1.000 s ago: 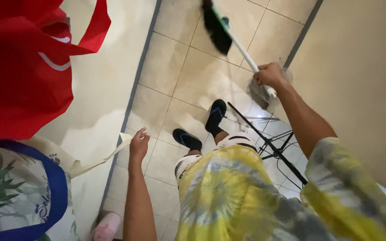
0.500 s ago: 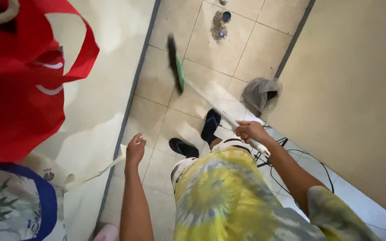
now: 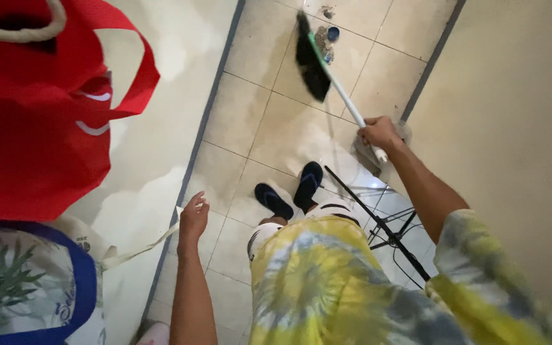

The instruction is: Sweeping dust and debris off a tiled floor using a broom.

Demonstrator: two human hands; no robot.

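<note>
Gripping the broom [image 3: 327, 67] handle, your right hand [image 3: 378, 133] sweeps upper centre; left hand [image 3: 193, 217] hangs open, empty. Dirt pile [image 3: 324, 48] gathered, not yet collected.

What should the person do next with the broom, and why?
Probably push the broom a little farther with the right hand, toward the dirt pile. Its black bristles rest on the tile just short of the pile and blue cap.
</note>
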